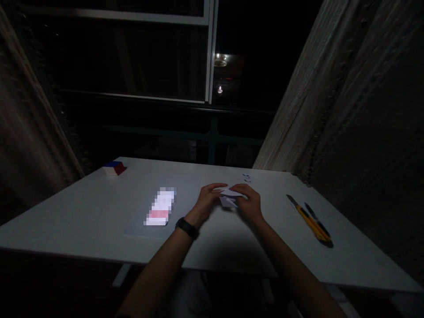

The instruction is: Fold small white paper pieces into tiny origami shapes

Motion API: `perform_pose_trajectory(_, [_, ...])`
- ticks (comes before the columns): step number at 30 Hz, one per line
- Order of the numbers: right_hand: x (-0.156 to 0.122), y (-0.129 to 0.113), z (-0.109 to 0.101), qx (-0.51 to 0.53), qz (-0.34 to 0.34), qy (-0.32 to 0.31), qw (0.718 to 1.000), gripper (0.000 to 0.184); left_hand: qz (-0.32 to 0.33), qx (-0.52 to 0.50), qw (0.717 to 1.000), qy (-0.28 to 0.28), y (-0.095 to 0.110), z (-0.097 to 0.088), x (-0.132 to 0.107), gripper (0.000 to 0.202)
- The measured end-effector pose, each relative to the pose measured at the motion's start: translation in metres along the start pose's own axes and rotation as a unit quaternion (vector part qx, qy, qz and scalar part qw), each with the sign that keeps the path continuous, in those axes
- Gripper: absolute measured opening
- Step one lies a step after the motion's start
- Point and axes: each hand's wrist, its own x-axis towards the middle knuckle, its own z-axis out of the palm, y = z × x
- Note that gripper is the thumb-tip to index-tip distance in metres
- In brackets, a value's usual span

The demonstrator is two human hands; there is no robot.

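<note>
Between my two hands is a piece of folded white paper [228,201], held just above the white table. My left hand [208,201], with a dark band on its wrist, grips the paper's left side. On the right side my right hand [249,202] pinches it, fingers curled over the upper edge. Part of the paper is hidden behind the fingers, and the dim light blurs its folds. To the left lies a lit phone [161,206] with a blurred-out screen, resting on a pale sheet [188,194].
A yellow utility knife [309,223] with its blade out and a dark pen [317,217] lie on the table [82,221] at right. Small dark-marked scraps [247,178] are behind my right hand. A puzzle cube [114,168] stands at the far left corner. Curtains [298,88] hang beside the window.
</note>
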Motion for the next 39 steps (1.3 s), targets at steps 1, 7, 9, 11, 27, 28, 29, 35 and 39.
perform_pose_trajectory(1, [0.000,0.000,0.000,0.005,0.002,-0.008,1.000,0.038,0.003,0.003,1.000,0.005,0.000,0.000,0.001,0.035])
perform_pose_trajectory(7, [-0.004,0.003,0.002,-0.017,-0.008,0.007,1.000,0.037,0.043,-0.009,0.999,0.005,-0.001,-0.001,-0.001,0.017])
perform_pose_trajectory(9, [-0.005,0.002,0.002,-0.028,-0.012,0.005,1.000,0.040,0.049,-0.005,0.999,-0.004,0.000,-0.001,-0.003,0.021])
perform_pose_trajectory(11, [-0.006,0.001,0.001,-0.038,-0.014,0.001,0.999,0.044,0.055,0.027,0.998,-0.002,0.001,0.000,-0.004,0.024])
perform_pose_trajectory(27, [0.004,0.005,-0.011,0.206,0.163,-0.050,0.963,0.035,0.128,0.208,0.968,0.055,-0.001,0.000,-0.001,0.024])
perform_pose_trajectory(28, [0.005,0.004,-0.011,0.210,0.173,-0.050,0.961,0.032,0.135,0.226,0.963,0.056,-0.001,0.000,-0.001,0.022])
perform_pose_trajectory(29, [0.005,0.003,-0.011,0.201,0.181,-0.049,0.961,0.029,0.141,0.240,0.959,0.052,-0.002,0.000,-0.001,0.022])
perform_pose_trajectory(35, [0.003,-0.003,-0.001,0.078,0.207,-0.035,0.975,0.022,0.158,0.274,0.949,0.019,-0.007,-0.002,-0.002,0.023])
perform_pose_trajectory(39, [0.003,-0.003,-0.001,0.068,0.219,-0.035,0.973,0.023,0.157,0.284,0.946,0.017,-0.006,-0.002,-0.003,0.023])
